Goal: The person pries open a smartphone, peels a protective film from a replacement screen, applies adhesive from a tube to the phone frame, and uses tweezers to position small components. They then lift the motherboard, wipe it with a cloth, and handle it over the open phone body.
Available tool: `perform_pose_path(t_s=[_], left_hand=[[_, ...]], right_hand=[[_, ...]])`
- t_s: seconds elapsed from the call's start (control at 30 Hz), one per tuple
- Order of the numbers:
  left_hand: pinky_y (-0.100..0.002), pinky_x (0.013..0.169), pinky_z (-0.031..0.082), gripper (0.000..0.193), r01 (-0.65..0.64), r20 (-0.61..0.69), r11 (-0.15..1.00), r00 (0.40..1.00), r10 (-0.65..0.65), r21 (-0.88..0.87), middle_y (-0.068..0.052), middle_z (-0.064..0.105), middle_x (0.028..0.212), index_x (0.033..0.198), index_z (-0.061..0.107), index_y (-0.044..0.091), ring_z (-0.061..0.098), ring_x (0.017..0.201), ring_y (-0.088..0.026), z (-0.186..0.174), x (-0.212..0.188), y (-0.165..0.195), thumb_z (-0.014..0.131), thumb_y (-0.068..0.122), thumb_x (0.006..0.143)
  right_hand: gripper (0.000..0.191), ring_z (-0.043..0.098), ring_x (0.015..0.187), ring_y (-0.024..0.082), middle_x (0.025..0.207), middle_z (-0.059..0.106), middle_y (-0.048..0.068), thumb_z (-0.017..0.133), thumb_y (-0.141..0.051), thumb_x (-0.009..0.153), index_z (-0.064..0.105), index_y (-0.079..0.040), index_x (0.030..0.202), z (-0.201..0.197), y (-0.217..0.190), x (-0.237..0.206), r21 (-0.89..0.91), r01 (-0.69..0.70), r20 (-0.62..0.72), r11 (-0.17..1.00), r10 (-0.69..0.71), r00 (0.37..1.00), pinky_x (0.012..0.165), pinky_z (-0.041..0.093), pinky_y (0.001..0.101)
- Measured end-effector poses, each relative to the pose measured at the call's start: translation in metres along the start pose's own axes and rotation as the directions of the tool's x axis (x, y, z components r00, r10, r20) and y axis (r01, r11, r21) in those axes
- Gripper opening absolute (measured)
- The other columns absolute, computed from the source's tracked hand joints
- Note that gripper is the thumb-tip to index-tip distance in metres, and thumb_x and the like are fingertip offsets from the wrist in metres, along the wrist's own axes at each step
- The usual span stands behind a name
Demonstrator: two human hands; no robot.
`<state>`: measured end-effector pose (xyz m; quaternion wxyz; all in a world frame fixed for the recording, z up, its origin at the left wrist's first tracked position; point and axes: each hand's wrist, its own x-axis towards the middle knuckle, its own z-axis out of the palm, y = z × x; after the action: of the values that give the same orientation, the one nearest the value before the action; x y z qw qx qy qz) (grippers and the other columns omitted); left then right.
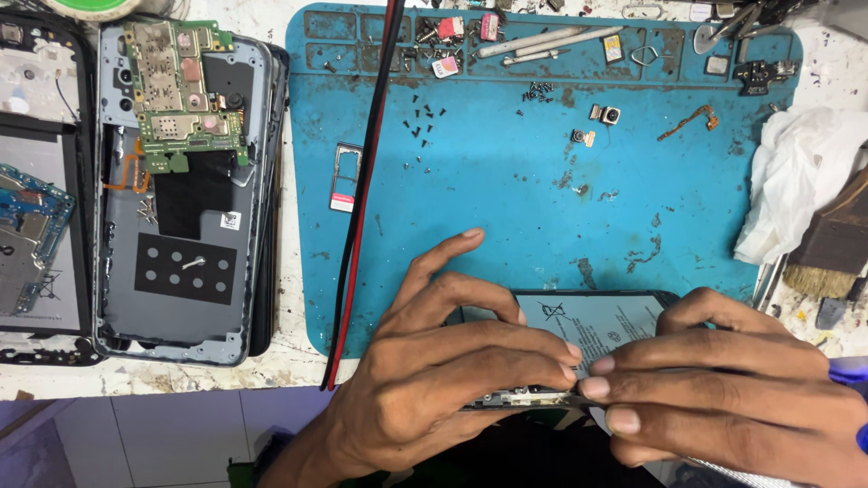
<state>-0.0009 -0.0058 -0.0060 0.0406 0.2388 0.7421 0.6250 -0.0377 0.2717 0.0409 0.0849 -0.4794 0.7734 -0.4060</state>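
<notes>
My left hand [452, 361] and my right hand [723, 384] both grip an opened phone [601, 325] at the near edge of the blue work mat [506, 208]. The phone's pale battery faces up. Fingertips of both hands meet at the phone's near rim, pinching a small part there that I cannot make out. My palms hide most of the phone's lower half.
A dismantled phone back with a green circuit board [185, 95] lies left of the mat. A red and black cable [362, 181] crosses the mat's left side. Loose screws [420, 122], a card tray [345, 176], camera modules [604, 115], tools and a white cloth [800, 176] lie around.
</notes>
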Motion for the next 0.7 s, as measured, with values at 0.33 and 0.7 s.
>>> perform_pose_path(t_s=[0.33, 0.7], left_hand=[[-0.056, 0.136, 0.034, 0.025, 0.0, -0.006, 1.0, 1.0, 0.0, 0.005, 0.008, 0.077, 0.117, 0.112, 0.076, 0.018, 0.066, 0.115, -0.012, -0.001, 0.0, 0.001, 0.083, 0.028, 0.09], [-0.055, 0.135, 0.035, 0.028, 0.016, -0.001, 1.0, 1.0, -0.016, -0.01, 0.007, 0.078, 0.118, 0.112, 0.076, 0.017, 0.066, 0.116, -0.014, 0.002, 0.0, 0.006, 0.083, 0.028, 0.087]], right_hand=[[0.025, 0.075, 0.101, 0.012, 0.107, 0.077, -0.004, 0.085, -0.03, 0.088, 0.074, -0.019, 0.107, 0.006, -0.012, 0.006, -0.15, -0.034, -0.028, 0.988, 0.03, 0.999, 0.074, 0.051, 0.0267], [0.03, 0.074, 0.101, 0.006, 0.106, 0.077, -0.01, 0.085, -0.038, 0.089, 0.073, -0.022, 0.111, 0.0, -0.014, 0.001, -0.184, -0.039, -0.016, 0.982, 0.037, 0.999, 0.077, 0.041, 0.0226]])
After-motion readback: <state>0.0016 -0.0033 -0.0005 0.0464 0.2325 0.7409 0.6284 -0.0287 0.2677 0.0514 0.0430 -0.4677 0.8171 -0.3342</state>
